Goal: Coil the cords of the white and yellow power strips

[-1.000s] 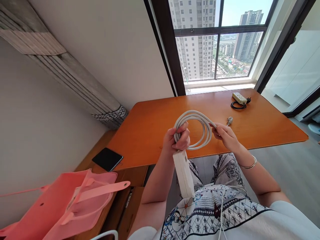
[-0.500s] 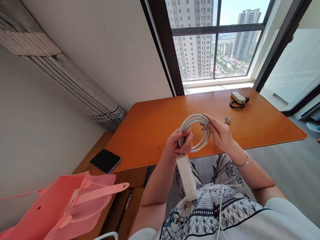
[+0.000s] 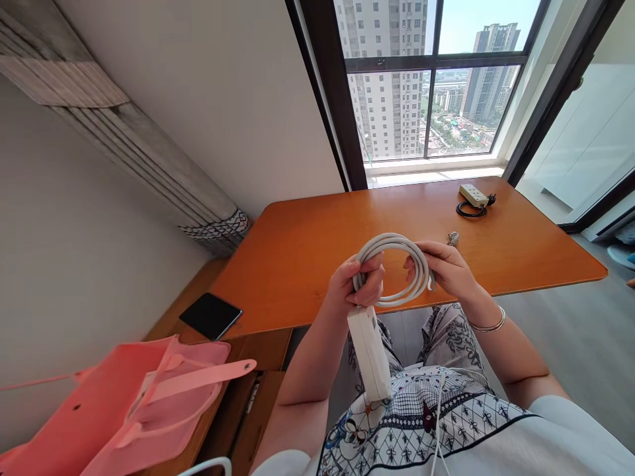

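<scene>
A grey-white cable (image 3: 397, 241) is wound in a coil of several loops above the near edge of the table. My left hand (image 3: 364, 281) is closed round the coil's left side. A white power strip (image 3: 370, 354) hangs just below that hand, over my lap. At the coil's right side my right hand (image 3: 444, 264) pinches the cable, its fingers bent around the loops. A small plug-like piece (image 3: 453, 238) shows just beyond my right hand, over the table.
The orange-brown table (image 3: 297, 264) bears a small power strip (image 3: 473, 196) with a black cord at the far right. A black tablet (image 3: 210, 316) lies at the left, beside a pink bag (image 3: 124, 396). A window is behind the table.
My right hand has moved slightly right and down, and its fingers have curled more around the cable. The coil looks wider. My left hand has barely moved.
</scene>
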A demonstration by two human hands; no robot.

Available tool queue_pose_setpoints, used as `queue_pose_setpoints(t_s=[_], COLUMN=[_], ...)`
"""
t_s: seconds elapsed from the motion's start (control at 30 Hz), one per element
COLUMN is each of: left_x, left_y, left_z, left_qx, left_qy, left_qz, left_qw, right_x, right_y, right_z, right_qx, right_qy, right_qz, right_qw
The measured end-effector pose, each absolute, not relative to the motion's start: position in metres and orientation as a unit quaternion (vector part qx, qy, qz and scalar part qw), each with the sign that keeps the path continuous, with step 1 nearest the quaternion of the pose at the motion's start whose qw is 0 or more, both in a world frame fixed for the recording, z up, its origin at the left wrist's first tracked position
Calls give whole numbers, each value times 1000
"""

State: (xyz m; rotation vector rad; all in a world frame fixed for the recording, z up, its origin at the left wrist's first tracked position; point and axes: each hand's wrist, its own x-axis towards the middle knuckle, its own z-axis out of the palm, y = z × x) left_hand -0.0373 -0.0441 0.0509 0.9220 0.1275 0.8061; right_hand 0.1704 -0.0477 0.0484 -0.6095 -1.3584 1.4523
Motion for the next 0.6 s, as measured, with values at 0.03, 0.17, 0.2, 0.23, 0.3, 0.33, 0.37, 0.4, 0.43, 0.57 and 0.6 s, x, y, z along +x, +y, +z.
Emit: queue_pose_setpoints(t_s=[0.03, 0.17, 0.2, 0.23, 0.3, 0.33, 0.37, 0.4, 0.43, 0.57, 0.6], left_x=[-36, -30, -30, -30, -30, -31, -32, -33, -33, -33, -32], left_y=[-44, -42, -41, -41, -42, -42, -43, -43, -43, -41, -40], left_z=[52, 53, 52, 52, 52, 51, 51, 50, 49, 45, 45], left_qx=[430, 423, 420, 417, 414, 412, 411, 409, 408, 416, 422], left_qy=[61, 62, 63, 66, 76, 80, 83, 84, 83, 80, 77], left_qz=[386, 402, 404, 406, 406, 405, 405, 404, 403, 391, 387], left_qw=[814, 810, 810, 810, 812, 812, 813, 814, 815, 817, 817], right_x=[167, 152, 149, 148, 148, 149, 150, 152, 154, 157, 157], right_y=[-49, -52, -52, -52, -51, -50, -49, -48, -48, -47, -47], right_z=[46, 41, 41, 41, 42, 43, 44, 44, 44, 45, 46], right_qx=[-256, -247, -240, -236, -237, -240, -240, -238, -235, -233, -233], right_qy=[-557, -530, -534, -541, -552, -554, -552, -550, -546, -525, -522], right_qz=[595, 563, 563, 567, 585, 597, 610, 623, 634, 658, 659], right_qw=[520, 583, 583, 575, 545, 529, 515, 503, 495, 486, 489])
